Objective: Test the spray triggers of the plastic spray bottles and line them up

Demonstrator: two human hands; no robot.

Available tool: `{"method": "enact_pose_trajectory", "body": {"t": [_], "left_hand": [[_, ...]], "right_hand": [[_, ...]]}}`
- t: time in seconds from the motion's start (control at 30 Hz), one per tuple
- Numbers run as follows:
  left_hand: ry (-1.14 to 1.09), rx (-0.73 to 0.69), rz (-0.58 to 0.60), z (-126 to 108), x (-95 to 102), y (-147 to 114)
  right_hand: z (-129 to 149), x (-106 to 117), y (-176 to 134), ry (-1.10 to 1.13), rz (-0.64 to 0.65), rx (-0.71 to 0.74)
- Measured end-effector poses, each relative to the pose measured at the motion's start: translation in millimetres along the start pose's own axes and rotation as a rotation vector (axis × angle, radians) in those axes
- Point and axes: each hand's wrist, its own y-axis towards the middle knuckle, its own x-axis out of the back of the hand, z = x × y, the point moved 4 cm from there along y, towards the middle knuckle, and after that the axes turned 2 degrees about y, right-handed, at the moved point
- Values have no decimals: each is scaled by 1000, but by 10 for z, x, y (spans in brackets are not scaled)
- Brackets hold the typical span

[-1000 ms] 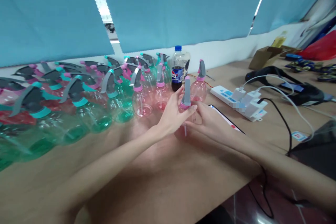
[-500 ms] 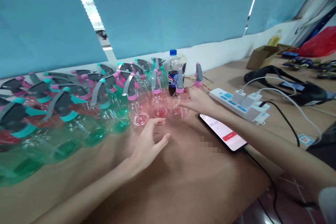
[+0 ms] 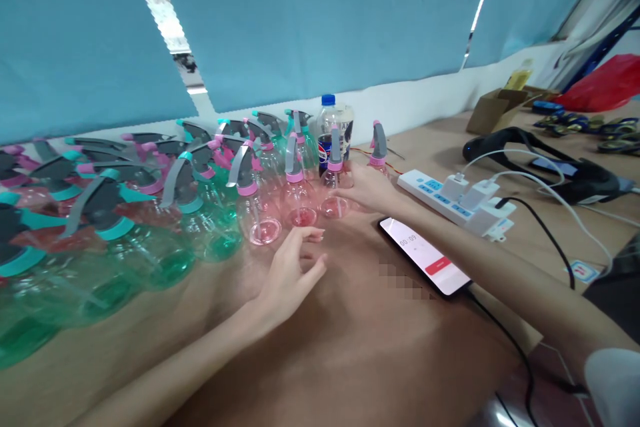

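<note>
My right hand (image 3: 367,188) is closed around the side of a clear pink spray bottle (image 3: 334,205) with a pink collar and grey trigger head; part of the bottle is hidden by the fingers. My left hand (image 3: 295,273) hovers over the table with its fingers apart and nothing in them. Just beyond it stands another pink spray bottle (image 3: 259,213), and beside that a second pink one (image 3: 301,203). A further pink spray bottle (image 3: 379,147) shows behind my right hand, mostly covered by it.
Green spray bottles (image 3: 170,250) and pink ones crowd the table's left side. A cola bottle (image 3: 325,140) stands behind. To the right are a phone (image 3: 425,257) showing a timer, a power strip (image 3: 435,193) with chargers, a black headset (image 3: 575,177) and a cardboard box (image 3: 493,110).
The pink spray bottle in my right hand has shifted slightly left, closer to the neighbouring pink bottles. My left hand stays open with little movement. The view has turned a little.
</note>
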Motion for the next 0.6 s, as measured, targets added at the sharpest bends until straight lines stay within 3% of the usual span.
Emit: {"method": "enact_pose_trajectory", "body": {"t": [0.23, 0.43, 0.5, 0.6], "left_hand": [[-16, 0, 40, 12, -115, 96], [-77, 43, 34, 34, -216, 258], [-89, 40, 28, 30, -256, 318], [-106, 33, 24, 18, -304, 382]], "right_hand": [[-155, 195, -372, 91, -105, 67], [-634, 440, -504, 193, -271, -86], [-808, 400, -448, 228, -312, -166], [-947, 176, -312, 368, -198, -177]]}}
